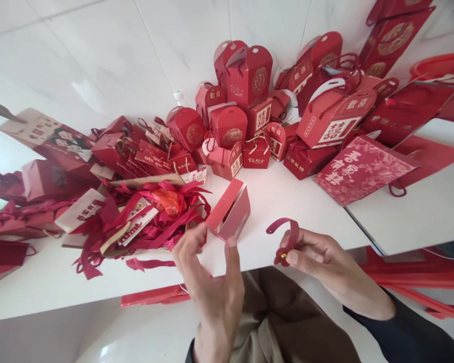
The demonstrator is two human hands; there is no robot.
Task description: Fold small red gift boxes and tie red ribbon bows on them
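Observation:
Between the thumb and fingers of my right hand (pixel 321 262) is a dark red strap (pixel 294 233), its free end curling up and to the left. A small gold stud (pixel 283 256) shows at its lower end, by the thumb tip. My left hand (pixel 212 277) is raised at the table's front edge, thumb and fingers apart, with nothing in it. Just beyond its fingertips stands a small red box (pixel 232 212) with a dark gap along its top. To the left, a carton full of red ribbons (pixel 155 222) and printed tags sits close to my left hand.
Many red gift boxes (pixel 229 128) with gold or white lettering line the wall side of the white table (pixel 276 196). A flat red printed bag (pixel 363 169) lies at right. Red stools (pixel 419 282) stand below the table's edge.

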